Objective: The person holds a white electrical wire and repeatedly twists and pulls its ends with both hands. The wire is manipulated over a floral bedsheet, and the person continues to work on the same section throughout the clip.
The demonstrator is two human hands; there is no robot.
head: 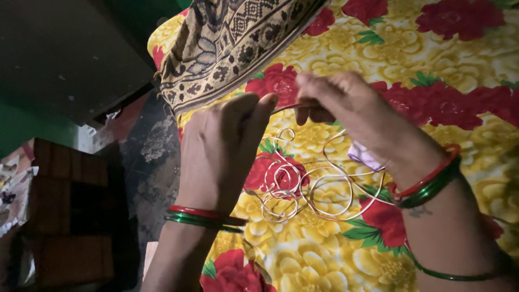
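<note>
Spread beneath: a yellow floral cloth (432, 70) with red blooms, dim dark floor left of it. Above the cloth's upper edge, a brown patterned fabric (227, 43). Over the cloth's middle, loose thin wire coils (303, 184). Left hand (221, 146) and right hand (351, 108) both pinched on one wire strand, red-green bangles (427, 184) at wrists.

Both forearms reach forward and converge, the left hand (219, 148) raised back-to-camera with fingers curled and thumb pressed toward the right hand (346, 105), whose fingers pinch closed just beside it, its wrist bent downward.
</note>
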